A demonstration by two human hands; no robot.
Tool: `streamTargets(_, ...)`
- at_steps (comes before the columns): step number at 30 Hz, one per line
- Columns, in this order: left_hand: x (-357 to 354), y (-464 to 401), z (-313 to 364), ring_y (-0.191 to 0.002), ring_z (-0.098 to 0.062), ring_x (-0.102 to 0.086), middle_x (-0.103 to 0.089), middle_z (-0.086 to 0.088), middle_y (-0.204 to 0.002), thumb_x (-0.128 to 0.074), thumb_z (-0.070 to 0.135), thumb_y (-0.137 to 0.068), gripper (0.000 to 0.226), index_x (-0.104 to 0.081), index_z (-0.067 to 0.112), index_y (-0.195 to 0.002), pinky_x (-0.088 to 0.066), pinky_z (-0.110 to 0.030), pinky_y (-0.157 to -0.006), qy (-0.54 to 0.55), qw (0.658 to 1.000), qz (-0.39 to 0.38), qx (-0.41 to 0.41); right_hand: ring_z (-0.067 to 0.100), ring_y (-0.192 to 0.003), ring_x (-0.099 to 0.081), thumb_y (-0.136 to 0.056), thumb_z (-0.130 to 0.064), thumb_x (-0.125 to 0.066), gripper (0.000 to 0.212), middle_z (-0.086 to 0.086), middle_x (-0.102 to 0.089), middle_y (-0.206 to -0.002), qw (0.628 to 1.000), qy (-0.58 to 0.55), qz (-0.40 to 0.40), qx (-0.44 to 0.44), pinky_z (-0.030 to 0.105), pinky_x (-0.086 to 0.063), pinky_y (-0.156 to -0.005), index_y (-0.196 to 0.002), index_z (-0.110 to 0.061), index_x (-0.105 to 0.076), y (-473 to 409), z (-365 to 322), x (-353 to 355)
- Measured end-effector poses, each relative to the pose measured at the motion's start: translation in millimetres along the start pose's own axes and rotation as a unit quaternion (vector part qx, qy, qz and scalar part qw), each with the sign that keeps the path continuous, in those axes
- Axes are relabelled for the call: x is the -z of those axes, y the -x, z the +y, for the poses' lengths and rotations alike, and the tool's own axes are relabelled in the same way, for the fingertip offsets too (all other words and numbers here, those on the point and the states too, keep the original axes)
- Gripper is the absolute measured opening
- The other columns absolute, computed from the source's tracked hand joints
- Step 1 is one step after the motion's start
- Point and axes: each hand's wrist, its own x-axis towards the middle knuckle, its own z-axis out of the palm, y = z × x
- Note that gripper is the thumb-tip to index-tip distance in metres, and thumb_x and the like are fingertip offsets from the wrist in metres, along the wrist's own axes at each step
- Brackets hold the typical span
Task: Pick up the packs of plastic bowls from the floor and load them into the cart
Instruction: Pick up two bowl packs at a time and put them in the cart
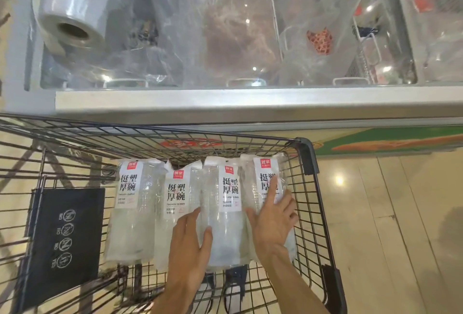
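Several clear packs of plastic bowls with white labels lie side by side on the floor of the wire cart (307,160). The leftmost pack (131,208) lies apart from my hands. My left hand (190,241) rests flat on the second pack (175,196), its thumb against the third pack (226,213). My right hand (273,221) lies spread on the rightmost pack (266,178), fingers apart, thumb touching the third pack. Neither hand is closed around a pack.
A chest freezer (225,103) with a glass lid stands right beyond the cart. A roll of plastic bags (72,8) sits on its left corner. The cart's black child-seat flap (65,238) is at the left. Beige tiled floor (375,213) lies to the right.
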Motion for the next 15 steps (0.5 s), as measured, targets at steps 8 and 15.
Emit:
streamTargets(8, 3.4, 0.3, 13.8, -0.131, 0.010, -0.022, -0.031, 0.023, -0.147, -0.043, 0.041, -0.105, 0.051, -0.030, 0.037, -0.154, -0.027, -0.027, -0.115, 0.010, 1.000, 0.011, -0.012, 0.040, -0.150, -0.019, -0.084, -0.076, -0.053, 0.106, 0.024, -0.012, -0.165, 0.994, -0.027, 0.086, 0.064, 0.061, -0.028, -0.115, -0.163, -0.024, -0.006, 11.0, 9.5, 0.7)
streamTargets(15, 2.3, -4.5, 5.8, -0.147, 0.008, -0.005, -0.023, 0.025, -0.154, -0.038, 0.045, -0.105, 0.048, -0.030, 0.041, -0.152, -0.016, -0.032, -0.123, -0.020, 0.998, 0.034, -0.045, 0.040, -0.155, 0.005, -0.100, -0.058, -0.026, 0.077, 0.022, 0.007, -0.167, 0.974, 0.063, 0.088, 0.199, 0.067, -0.014, -0.119, -0.162, -0.017, -0.007, 1.9, 18.6, -23.4)
